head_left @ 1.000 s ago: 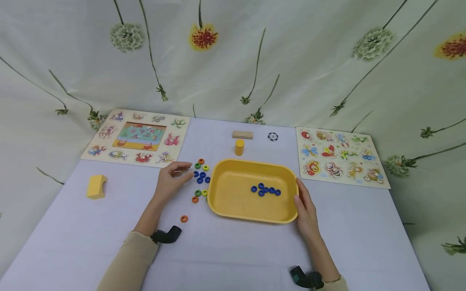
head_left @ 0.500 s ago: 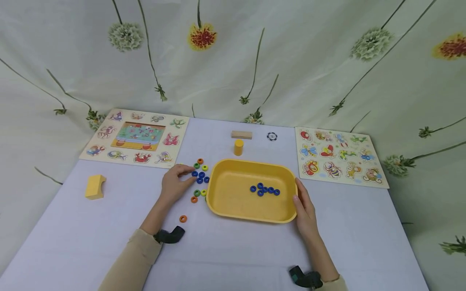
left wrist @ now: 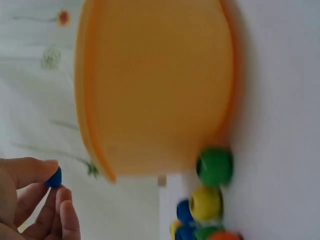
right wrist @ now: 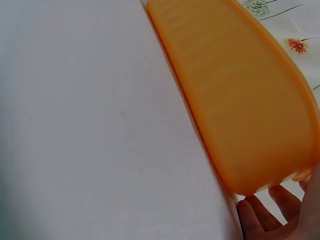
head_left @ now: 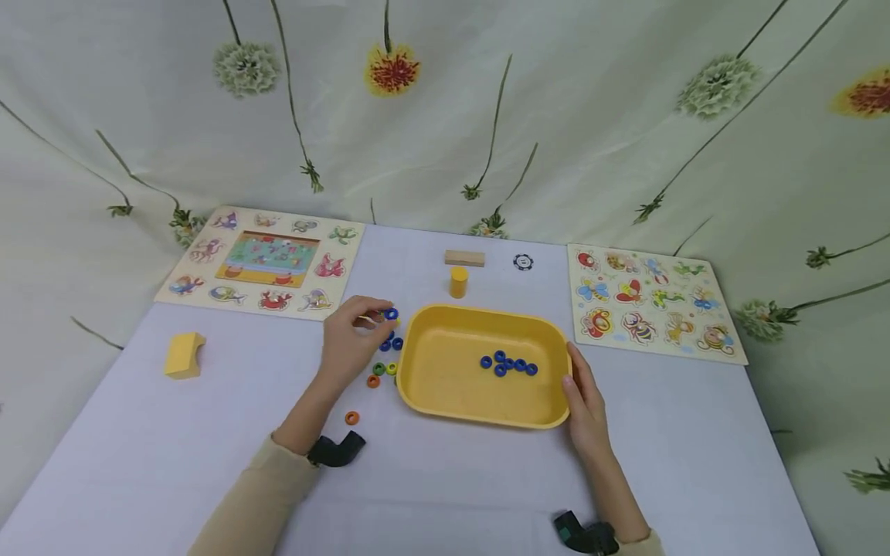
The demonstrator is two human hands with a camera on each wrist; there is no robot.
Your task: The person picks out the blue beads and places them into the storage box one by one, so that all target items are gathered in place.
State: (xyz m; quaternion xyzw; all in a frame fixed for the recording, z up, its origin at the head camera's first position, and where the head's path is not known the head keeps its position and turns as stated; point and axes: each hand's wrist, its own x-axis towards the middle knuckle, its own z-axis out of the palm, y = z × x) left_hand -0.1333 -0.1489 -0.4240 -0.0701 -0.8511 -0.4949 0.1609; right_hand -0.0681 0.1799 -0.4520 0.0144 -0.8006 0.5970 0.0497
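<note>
In the head view my left hand [head_left: 351,344] pinches a blue bead [head_left: 391,314] between thumb and fingertips, held up just left of the yellow plastic basin [head_left: 445,413]. The left wrist view shows the same blue bead [left wrist: 55,178] at my fingertips, beside the basin wall [left wrist: 155,90]. Several blue beads [head_left: 397,344] lie on the table under that hand, partly hidden by it. Several more blue beads [head_left: 510,364] lie inside the basin. My right hand [head_left: 587,398] grips the basin's right end, fingers [right wrist: 257,215] against the outer wall and thumb at the rim.
Green, yellow and orange beads [head_left: 373,381] lie left of the basin, one orange bead [head_left: 351,418] apart. Behind it stand a yellow cylinder [head_left: 458,283], a wooden block [head_left: 464,258] and a chip [head_left: 523,262]. Picture boards [head_left: 330,232] [head_left: 653,297] flank these; a yellow arch block [head_left: 184,355] is far left.
My left hand has closed its fingertips on a blue bead and lifted it from the group, moving slightly right toward the basin. The right hand stays at the basin's end.
</note>
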